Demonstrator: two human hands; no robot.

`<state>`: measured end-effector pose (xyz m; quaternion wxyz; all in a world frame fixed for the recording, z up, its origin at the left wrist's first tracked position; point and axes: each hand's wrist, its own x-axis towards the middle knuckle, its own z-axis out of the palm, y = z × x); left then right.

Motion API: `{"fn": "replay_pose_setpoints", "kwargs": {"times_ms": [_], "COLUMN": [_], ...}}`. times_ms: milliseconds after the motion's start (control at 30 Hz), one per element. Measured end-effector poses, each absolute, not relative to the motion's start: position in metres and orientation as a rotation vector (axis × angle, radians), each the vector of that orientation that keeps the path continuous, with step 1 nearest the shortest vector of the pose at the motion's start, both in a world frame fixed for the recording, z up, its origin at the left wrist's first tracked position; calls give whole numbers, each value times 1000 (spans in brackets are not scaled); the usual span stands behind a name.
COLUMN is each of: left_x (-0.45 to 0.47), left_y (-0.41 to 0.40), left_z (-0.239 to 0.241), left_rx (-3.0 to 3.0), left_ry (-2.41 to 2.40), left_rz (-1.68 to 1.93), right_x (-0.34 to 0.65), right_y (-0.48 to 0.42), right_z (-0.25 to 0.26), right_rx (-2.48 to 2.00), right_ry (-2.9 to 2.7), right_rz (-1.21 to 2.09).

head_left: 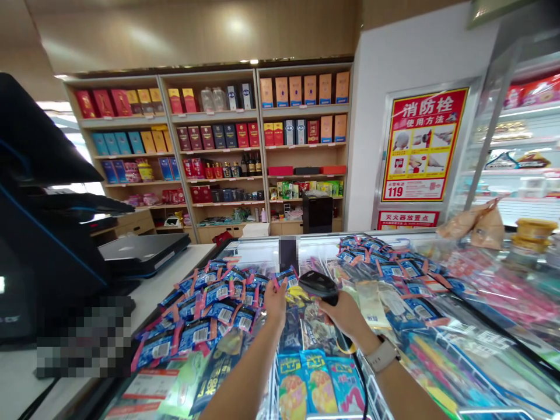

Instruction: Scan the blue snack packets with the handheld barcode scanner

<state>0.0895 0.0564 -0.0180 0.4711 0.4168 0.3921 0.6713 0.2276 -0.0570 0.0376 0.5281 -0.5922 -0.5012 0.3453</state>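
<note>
Blue pkt (286,276) pinched by left hand (275,302), barcode scanner (321,287) gripped w/ right hand (345,315); many blue pkts (210,303) apparently left unscanned.

place: shop | shelves (210,151) of boxed goods | till (48,233) | glass-topped freezer (481,350) of packets

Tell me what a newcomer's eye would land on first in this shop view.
First, the spread of small blue and red foil packets fanned across the glass freezer lid at centre. Over them the left hand pinches one packet while the right hand grips a black handheld barcode scanner. Next, the bright red and yellow fire-hydrant poster on the white wall at right, and the wooden shelves of coloured boxes behind.
</note>
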Motion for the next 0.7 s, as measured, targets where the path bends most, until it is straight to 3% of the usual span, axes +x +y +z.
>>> {"fn": "replay_pose_setpoints", "kwargs": {"times_ms": [200, 333, 500, 700], "left_x": [47, -5, -38, -22], "left_y": [54, 60, 65, 61], "left_z": [33, 62, 56, 60], "left_rx": [1551, 2142, 2670, 2716], "left_ry": [1370, 1823, 2057, 1966], "left_rz": [1670, 1349, 788, 783], "right_x": [198, 147, 89, 107], "right_y": [-26, 9, 45, 43], "right_z": [34, 40, 32, 25], "right_rx": [-847, -492, -532, -482], "right_ry": [-565, -313, -76, -111], "right_rz": [1223, 1445, 1609, 1576]}}
